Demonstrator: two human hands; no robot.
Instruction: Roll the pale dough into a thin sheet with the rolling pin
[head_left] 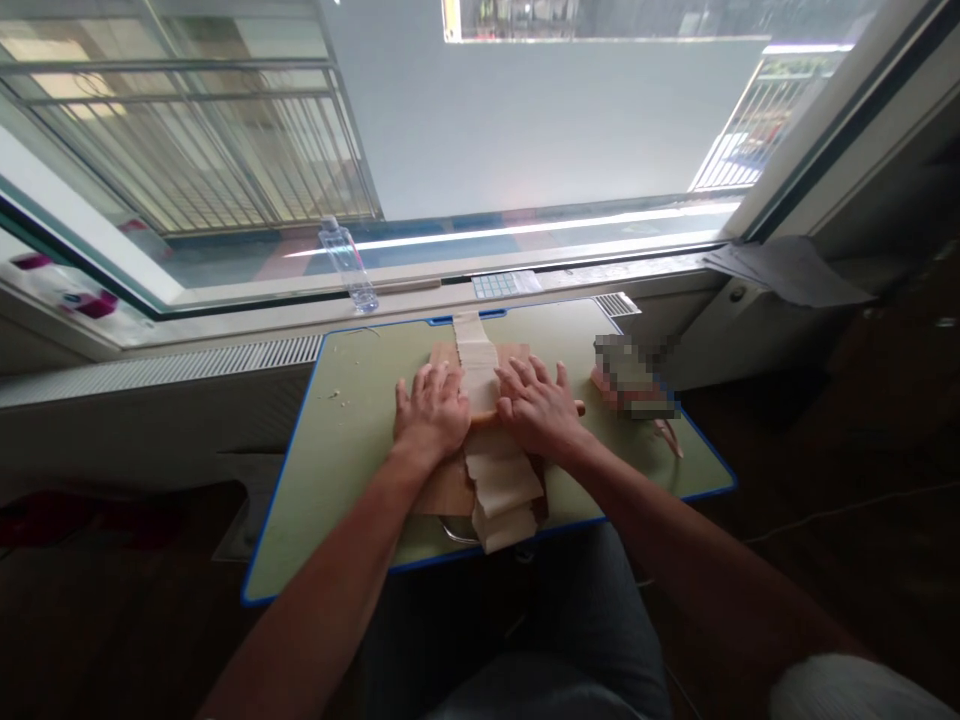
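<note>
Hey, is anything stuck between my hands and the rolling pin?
Nothing visible: your left hand and right hand both rest on the rolling pin, which lies across the pale strip. What's beneath your palms is hidden.

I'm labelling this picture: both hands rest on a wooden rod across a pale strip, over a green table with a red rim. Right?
Not quite: the rim is blue, not red, as the head view shows. The rest stands: left hand and right hand on the wooden rod across the pale strip, over the green table.
</note>
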